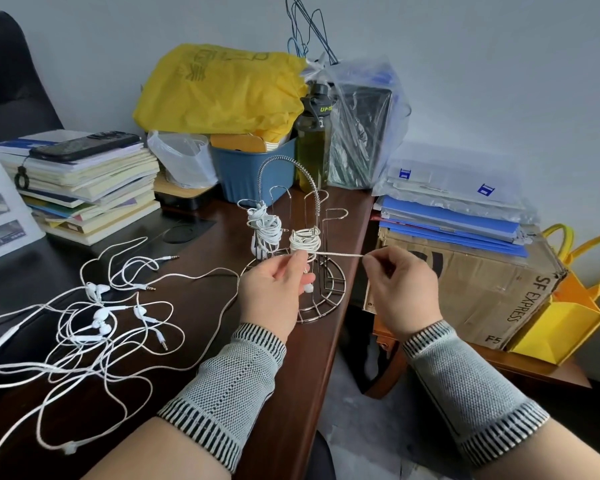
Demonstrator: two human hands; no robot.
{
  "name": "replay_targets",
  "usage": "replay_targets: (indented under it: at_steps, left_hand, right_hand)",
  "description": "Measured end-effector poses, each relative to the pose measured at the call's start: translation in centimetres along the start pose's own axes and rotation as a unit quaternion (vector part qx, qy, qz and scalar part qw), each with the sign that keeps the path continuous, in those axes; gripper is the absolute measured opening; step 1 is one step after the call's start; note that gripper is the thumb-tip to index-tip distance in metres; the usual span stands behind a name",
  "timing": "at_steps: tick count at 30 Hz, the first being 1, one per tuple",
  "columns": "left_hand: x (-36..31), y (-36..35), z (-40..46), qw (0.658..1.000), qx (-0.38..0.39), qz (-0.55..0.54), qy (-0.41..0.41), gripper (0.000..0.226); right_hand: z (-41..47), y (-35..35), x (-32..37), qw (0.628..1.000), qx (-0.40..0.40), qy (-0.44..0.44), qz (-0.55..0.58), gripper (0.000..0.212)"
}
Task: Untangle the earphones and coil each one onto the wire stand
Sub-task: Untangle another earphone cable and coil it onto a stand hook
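Rightward, taut cord [340, 255] pinched in right grip [400, 289], left grip [274, 289] against coil [303, 241]

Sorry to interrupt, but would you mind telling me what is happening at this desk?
A person is winding white earphones onto a wire stand. The left hand steadies the coil on one prong while the right hand pinches the taut cord. One finished bundle hangs on another prong. A tangle of earphones remains on the desk.

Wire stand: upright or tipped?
Upright. The wire stand sits flat on its round base on the desk, prongs vertical, two carrying coiled earphones.
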State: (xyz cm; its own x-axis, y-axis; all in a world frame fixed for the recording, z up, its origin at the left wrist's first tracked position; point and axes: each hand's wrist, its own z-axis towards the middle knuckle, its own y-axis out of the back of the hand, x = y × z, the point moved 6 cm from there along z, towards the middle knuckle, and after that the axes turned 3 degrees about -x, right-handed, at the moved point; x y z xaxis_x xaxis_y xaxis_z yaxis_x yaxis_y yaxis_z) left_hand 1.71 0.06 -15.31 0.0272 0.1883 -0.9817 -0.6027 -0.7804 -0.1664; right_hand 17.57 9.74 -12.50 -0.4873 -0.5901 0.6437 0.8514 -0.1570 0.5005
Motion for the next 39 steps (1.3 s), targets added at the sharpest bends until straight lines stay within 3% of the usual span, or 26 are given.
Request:
replay_targets:
  at_steps: [4,7,13,19,21,23,26,28,31,36,39]
  left_hand:
    - [0.0,0.0,-0.1,1.000,-0.005,-0.010,0.007,0.013]
    - [0.0,0.0,0.0,1.000,-0.009,-0.004,0.008,0.009]
    - [0.1,0.1,0.2,1.000,-0.007,0.019,-0.002,0.012]
    - [0.3,0.0,0.3,1.000,-0.001,0.008,0.020,0.016]
    - [0.2,0.0,0.3,1.000,0.002,0.003,0.012,0.018]
    - [0.4,0.0,0.6,0.999,0.009,0.033,0.021,0.035]
    - [-0.7,0.2,0.9,0.987,0.016,0.157,-0.040,0.037]
    - [-0.5,0.5,1.2,0.998,0.031,0.049,0.010,0.042]
    - [0.5,0.2,1.2,0.998,0.040,0.043,0.014,0.053]
    - [1.0,0.0,0.8,1.000,-0.002,0.017,0.001,0.022]
    - [0.5,0.1,0.3,1.000,-0.004,0.017,0.002,0.008]
  right_hand:
    - [1.3,0.5,-2.4,0.990,-0.002,-0.136,0.038,0.014]
    - [2.1,0.7,-1.9,0.985,-0.018,-0.159,0.063,0.015]
    - [2.9,0.9,5.3,0.999,-0.021,0.014,0.046,0.013]
    - [2.6,-1.9,11.2,0.983,0.035,0.175,-0.039,0.014]
    - [2.3,-2.7,12.3,0.971,0.020,0.220,-0.094,0.013]
    - [1.4,-3.1,13.3,0.951,-0.009,0.271,-0.147,0.013]
    - [-0.9,-4.2,14.2,0.909,-0.001,0.365,-0.200,0.017]
    - [-2.3,-4.0,13.8,0.891,-0.001,0.399,-0.217,0.017]
    - [-3.0,-2.8,12.2,0.903,-0.031,0.378,-0.201,0.018]
    - [-2.0,-1.6,7.6,0.976,-0.005,0.216,-0.022,0.003]
    - [-1.3,-1.3,5.6,0.995,0.039,0.091,0.033,0.006]
